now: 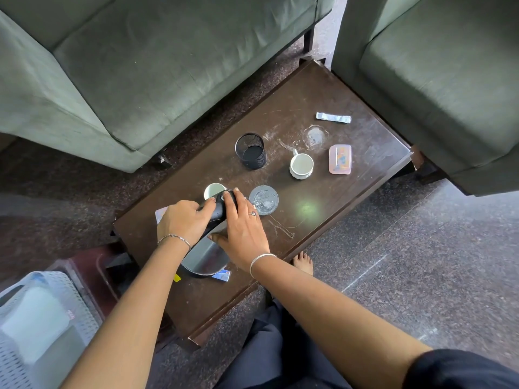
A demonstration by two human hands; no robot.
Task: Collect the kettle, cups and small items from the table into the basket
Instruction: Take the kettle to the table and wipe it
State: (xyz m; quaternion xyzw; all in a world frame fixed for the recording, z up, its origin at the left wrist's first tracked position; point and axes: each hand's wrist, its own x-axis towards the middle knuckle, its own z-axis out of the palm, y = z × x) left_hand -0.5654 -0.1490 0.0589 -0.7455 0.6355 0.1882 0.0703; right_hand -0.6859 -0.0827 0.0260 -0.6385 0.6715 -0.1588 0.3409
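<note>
A steel kettle [206,255] with a black lid and handle stands on the near left part of the dark wooden table [331,96]. My left hand [184,219] grips its black top from the left. My right hand [243,230] lies on the lid and upper body from the right. Just behind the kettle, a white cup [213,190] is partly hidden. A second white cup [301,165] stands mid-table. Two glasses [264,199] [315,136], a black mesh holder [251,150], a pink box [340,159] and a silver sachet [333,117] rest on the table. The white basket [42,327] sits at lower left.
A green sofa [126,66] runs behind the table and a green armchair [438,80] stands at its right end. Small packets [222,275] lie by the kettle's base. My bare foot [303,262] is on the speckled floor at the table's near edge.
</note>
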